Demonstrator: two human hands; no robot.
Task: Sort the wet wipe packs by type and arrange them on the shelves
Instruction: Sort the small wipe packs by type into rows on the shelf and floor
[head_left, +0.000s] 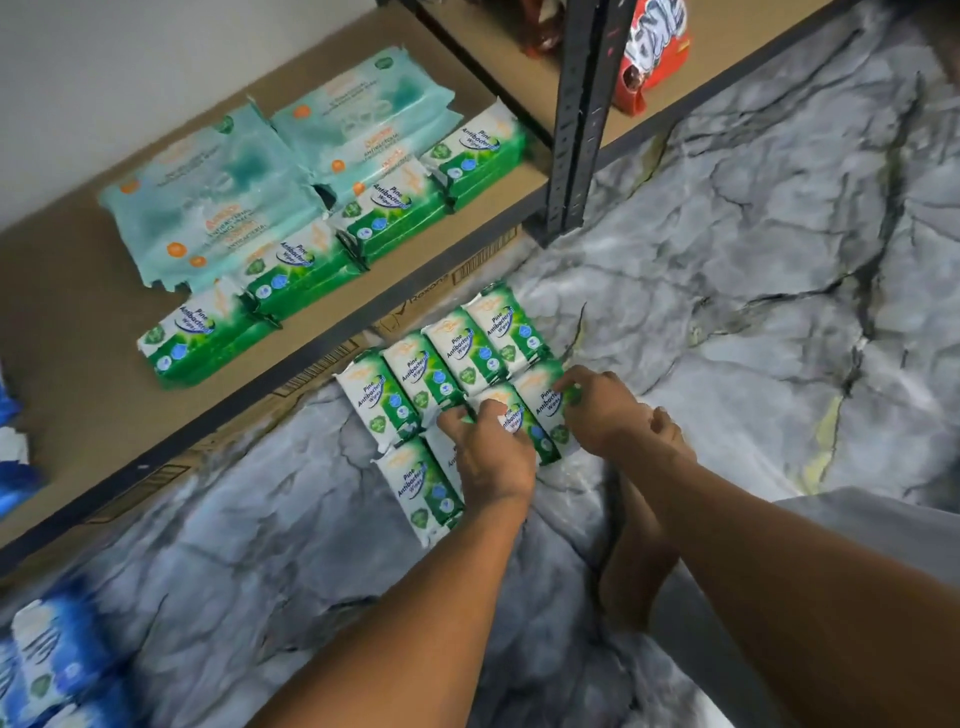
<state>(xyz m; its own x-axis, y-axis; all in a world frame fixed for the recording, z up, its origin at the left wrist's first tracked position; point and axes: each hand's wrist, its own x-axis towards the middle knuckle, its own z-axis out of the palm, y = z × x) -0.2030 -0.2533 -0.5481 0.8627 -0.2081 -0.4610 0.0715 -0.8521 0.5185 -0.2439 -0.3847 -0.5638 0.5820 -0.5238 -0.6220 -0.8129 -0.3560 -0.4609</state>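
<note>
Several green-and-white pine antibacterial wipe packs (457, 353) lie side by side on the grey marbled floor in front of the shelf. My left hand (493, 457) grips one green pack (519, 421) in the near row, fingers curled over its top edge. My right hand (597, 410) pinches the neighbouring green pack (545, 400) at its right side. On the low shelf board (78, 322) a row of green pine packs (306, 270) runs diagonally, with pale teal wipe packs (208, 192) stacked behind them.
A dark metal shelf upright (576, 130) stands to the right of the shelf row. A red snack bag (649, 47) sits on the adjoining shelf. Blue wipe packs (47, 660) lie on the floor at bottom left. My bare foot (639, 530) rests under my right arm.
</note>
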